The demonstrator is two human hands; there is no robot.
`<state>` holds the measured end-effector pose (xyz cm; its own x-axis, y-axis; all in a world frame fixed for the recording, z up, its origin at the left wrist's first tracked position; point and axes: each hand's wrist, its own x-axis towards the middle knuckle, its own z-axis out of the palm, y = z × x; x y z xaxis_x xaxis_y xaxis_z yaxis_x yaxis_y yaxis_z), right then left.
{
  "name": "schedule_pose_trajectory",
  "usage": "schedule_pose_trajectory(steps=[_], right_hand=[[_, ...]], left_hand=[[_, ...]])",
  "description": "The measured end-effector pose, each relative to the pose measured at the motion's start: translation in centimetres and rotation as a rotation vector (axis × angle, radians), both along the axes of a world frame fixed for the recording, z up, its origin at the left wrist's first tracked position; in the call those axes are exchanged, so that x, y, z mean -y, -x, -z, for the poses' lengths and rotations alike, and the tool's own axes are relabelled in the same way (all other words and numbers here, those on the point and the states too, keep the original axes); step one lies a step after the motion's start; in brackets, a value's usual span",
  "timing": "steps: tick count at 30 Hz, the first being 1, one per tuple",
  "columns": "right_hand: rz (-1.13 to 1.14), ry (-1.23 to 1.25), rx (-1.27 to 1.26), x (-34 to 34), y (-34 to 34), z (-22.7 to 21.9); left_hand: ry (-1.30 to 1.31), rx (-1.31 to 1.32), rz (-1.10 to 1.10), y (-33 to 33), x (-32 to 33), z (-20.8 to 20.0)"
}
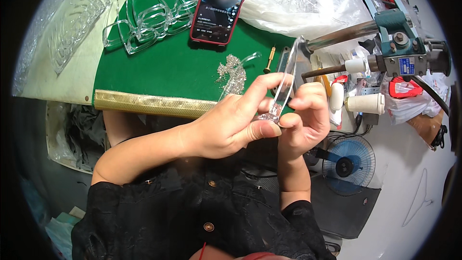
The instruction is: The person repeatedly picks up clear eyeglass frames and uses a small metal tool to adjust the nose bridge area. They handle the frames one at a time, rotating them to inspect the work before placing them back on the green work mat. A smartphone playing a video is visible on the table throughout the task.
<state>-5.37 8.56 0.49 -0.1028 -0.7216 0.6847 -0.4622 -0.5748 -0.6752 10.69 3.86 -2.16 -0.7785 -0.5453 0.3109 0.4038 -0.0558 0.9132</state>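
Note:
Above the table's front edge, my left hand (pixel 226 124) pinches a clear plastic eyeglass frame (pixel 287 79) between thumb and fingers. One long transparent part of it points upward and away from me. My right hand (pixel 308 115) is curled, its thumb and index tip closed at the frame's right side near the lower end. Just beyond my left fingers lies a heap of tiny silvery metal parts (pixel 232 72), with a loose clear piece (pixel 251 57) beside it. Farther back on the green mat (pixel 159 74) is a tangle of clear eyeglass frames (pixel 154 21).
A phone in a red case (pixel 221 7) stands at the back. A gold-handled screwdriver (pixel 270 60) lies right of the heap. A metal machine arm (pixel 351 33) reaches in from the right, near a lidded cup (pixel 365 103). A gold strip (pixel 154 103) edges the table.

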Motion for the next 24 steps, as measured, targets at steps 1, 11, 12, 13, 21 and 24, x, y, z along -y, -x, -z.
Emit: schedule_pose_trajectory(steps=[1, 11, 12, 13, 21, 24], right_hand=[[-0.01, -0.043, -0.01, -0.1, 0.0, 0.0], [-0.015, -0.27, 0.208, -0.6, 4.2, -1.7], [-0.013, -0.239, 0.248, -0.4, 4.8, -1.5], [-0.008, -0.233, 0.219, -0.4, 5.4, -1.8], [0.321, 0.13, -0.367, -0.8, 8.4, -4.3], [0.319, 0.211, -0.575, -0.5, 9.2, -4.5]], left_hand=[[0.0, -0.003, -0.022, 0.2, 0.1, 0.0], [0.957, 0.339, -0.443, 4.0, 2.9, -2.1], [0.982, 0.361, -0.47, 4.5, 2.9, -2.1], [0.984, 0.361, -0.437, 4.9, 2.9, -2.1], [0.984, 0.308, -0.393, 8.1, 2.6, -2.2], [0.982, 0.306, -0.39, 8.3, 2.6, -2.3]])
